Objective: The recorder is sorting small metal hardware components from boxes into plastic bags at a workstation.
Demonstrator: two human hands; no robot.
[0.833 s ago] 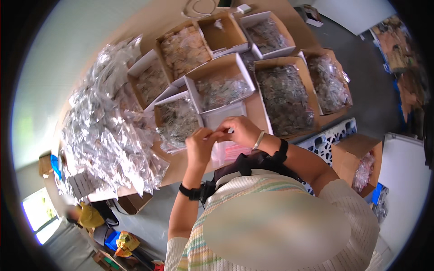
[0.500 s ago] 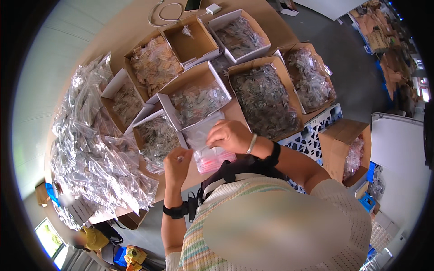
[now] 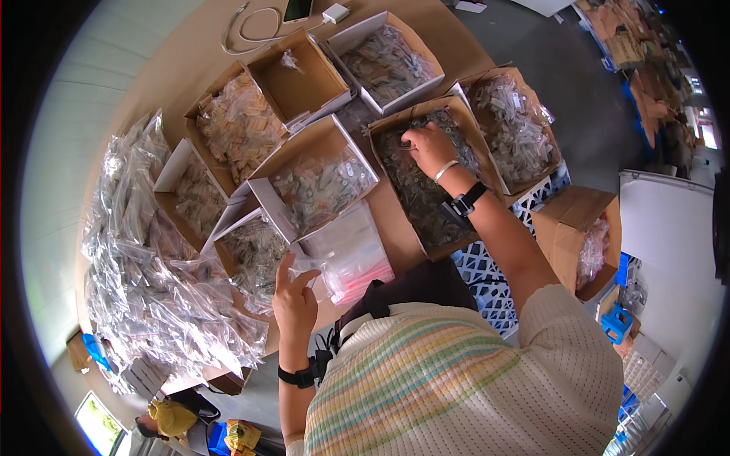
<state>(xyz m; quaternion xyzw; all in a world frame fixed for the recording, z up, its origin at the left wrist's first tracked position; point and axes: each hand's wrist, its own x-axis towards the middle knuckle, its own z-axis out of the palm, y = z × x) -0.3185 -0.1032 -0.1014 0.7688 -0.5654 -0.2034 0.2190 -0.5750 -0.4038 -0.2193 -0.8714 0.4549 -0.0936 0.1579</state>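
Observation:
My right hand (image 3: 430,148) reaches into a cardboard box of small dark pieces in clear packets (image 3: 433,201). Its fingers are pinched at a small thin piece whose kind I cannot make out. My left hand (image 3: 295,300) is raised at the near side, thumb and forefinger curved round a clear plastic bag (image 3: 306,266), which is hard to see against the things behind it. Just right of that hand lies a stack of clear zip bags (image 3: 353,254) with red-pink edges, flat on the table.
Boxes of small bagged parts surround the stack, such as a white-sided box (image 3: 319,182) and a box of tan pieces (image 3: 239,118). A brown box (image 3: 296,76) holds one small packet. Filled clear bags (image 3: 160,273) pile up at left. A blue-white crate (image 3: 490,285) stands at right.
My right hand has left the zip bags and moved up and right into the box of dark pieces. My left hand has shifted slightly down, its forefinger and thumb now wider apart.

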